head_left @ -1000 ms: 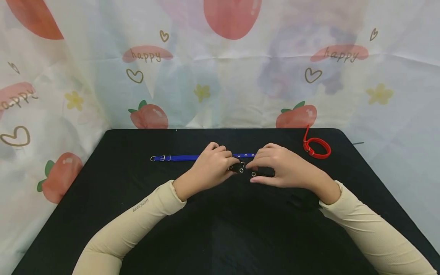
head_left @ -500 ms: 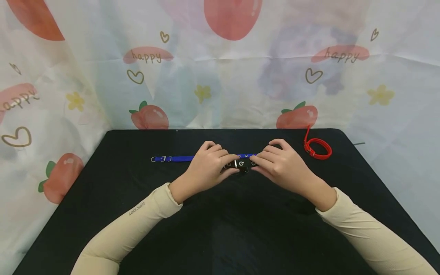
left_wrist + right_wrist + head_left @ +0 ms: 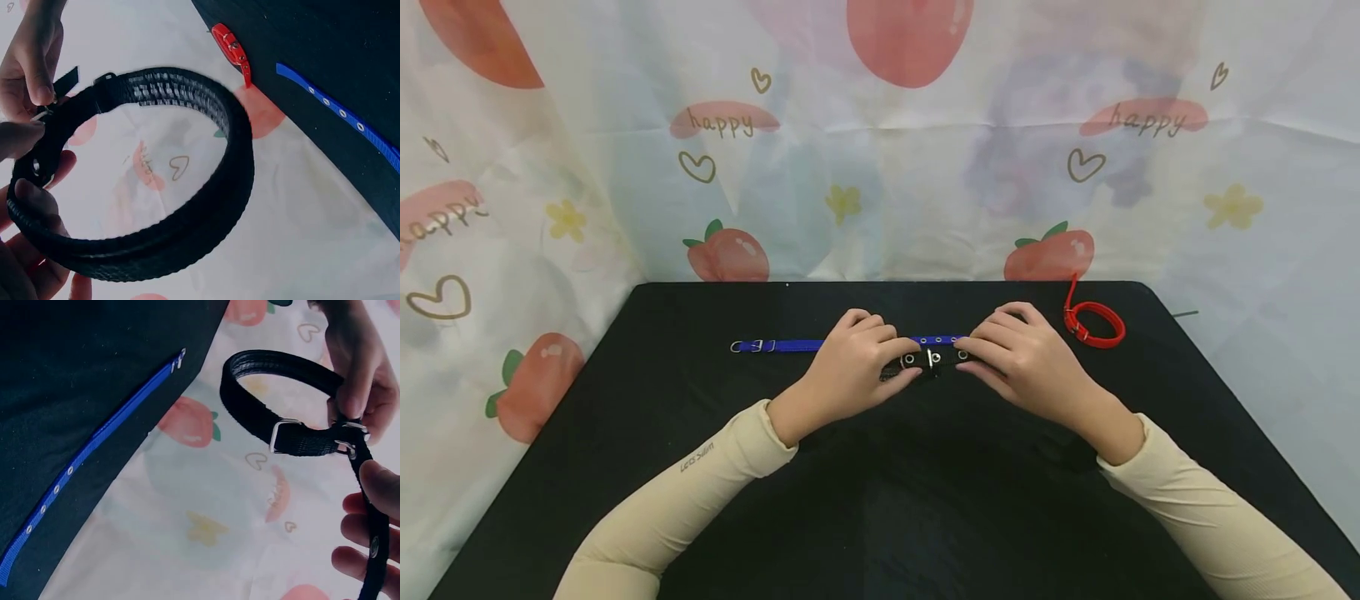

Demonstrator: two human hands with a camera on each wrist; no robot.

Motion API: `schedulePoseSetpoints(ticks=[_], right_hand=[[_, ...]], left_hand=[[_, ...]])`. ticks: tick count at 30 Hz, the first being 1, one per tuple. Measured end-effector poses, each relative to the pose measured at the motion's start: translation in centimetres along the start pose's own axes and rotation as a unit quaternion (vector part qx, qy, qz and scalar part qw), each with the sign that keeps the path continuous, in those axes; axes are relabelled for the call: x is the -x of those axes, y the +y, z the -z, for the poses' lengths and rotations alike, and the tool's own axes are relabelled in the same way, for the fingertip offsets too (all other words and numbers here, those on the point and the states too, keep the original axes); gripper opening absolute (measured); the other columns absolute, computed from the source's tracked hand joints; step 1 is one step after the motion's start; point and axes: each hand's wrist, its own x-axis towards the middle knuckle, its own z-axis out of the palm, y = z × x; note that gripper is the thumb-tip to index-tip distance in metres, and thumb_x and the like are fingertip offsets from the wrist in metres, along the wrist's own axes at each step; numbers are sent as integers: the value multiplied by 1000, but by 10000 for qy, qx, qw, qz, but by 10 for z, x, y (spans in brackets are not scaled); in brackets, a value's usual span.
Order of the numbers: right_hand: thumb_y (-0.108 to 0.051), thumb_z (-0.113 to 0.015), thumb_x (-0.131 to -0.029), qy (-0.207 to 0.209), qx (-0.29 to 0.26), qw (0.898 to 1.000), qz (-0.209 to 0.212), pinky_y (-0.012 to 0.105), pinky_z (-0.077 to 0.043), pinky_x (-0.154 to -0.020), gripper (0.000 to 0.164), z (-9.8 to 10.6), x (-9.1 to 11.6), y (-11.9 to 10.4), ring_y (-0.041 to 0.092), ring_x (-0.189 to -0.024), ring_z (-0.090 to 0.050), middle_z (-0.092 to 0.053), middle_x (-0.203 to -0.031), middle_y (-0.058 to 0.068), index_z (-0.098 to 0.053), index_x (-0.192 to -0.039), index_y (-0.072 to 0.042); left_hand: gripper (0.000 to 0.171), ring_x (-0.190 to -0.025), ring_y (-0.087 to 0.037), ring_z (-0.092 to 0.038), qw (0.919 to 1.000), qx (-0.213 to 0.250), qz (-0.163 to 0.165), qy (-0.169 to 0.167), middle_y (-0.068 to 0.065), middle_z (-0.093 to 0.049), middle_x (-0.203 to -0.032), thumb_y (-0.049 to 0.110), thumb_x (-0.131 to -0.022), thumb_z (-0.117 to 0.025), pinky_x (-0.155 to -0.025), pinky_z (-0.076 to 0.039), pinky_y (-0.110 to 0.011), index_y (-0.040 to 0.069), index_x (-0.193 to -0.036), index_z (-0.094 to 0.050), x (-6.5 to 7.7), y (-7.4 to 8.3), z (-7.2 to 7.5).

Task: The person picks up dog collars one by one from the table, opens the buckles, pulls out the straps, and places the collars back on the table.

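Note:
A black collar (image 3: pixel 947 357) with metal eyelets and a buckle is held up between both hands, bent into a loop. My left hand (image 3: pixel 857 367) pinches it just left of the buckle (image 3: pixel 345 447). My right hand (image 3: pixel 1030 358) grips the eyeleted strap on the other side, with the tail running down along its fingers in the right wrist view. The strap appears to pass through the buckle; whether the prong sits in an eyelet is unclear. A blue collar (image 3: pixel 797 345) lies straight behind the hands, its middle hidden by the left one.
A coiled red collar (image 3: pixel 1099 341) lies at the table's back right, its end pointing toward the back edge. The black table (image 3: pixel 880 500) meets a printed cloth (image 3: pixel 925 192) with fruit and hearts at the back.
A second ago a gap showed between the collar's two ends. Now the strap spans from hand to hand. The right hand and the buckle have shifted slightly right since half a second ago.

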Motion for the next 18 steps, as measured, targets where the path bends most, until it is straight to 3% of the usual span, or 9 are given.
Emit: schedulePoseSetpoints(ticks=[8,15,18], right_hand=[[-38,-42,-99,236,-10,9996,120,45,-47,-78,46,-1,-1,-2,21,-71,-59,-68,-72,5,-73,-85,-6],[-39,-48,-97,560,-469,9972,-132,42,-47,-78,43,-2,-6,-8,19,-68,-58,-66,-71,5,-73,-87,-5],[-38,-48,-97,603,-442,9971,-103,42,-47,-77,43,-2,-8,-10,19,-67,-58,-66,-70,5,-73,-86,-5]], left_hand=[[16,-71,-12,-53,9992,-347,19,-200,9,-66,-73,37,-77,-73,-82,-43,-34,25,-87,-71,-2,-2,-1],[19,-68,-11,-50,9992,354,16,208,8,-62,-71,34,-79,-74,-82,-43,-32,21,-93,-71,-4,-1,-2],[18,-66,-10,-49,9987,444,48,256,7,-61,-70,33,-78,-75,-81,-43,-32,20,-91,-71,-4,0,-1]])
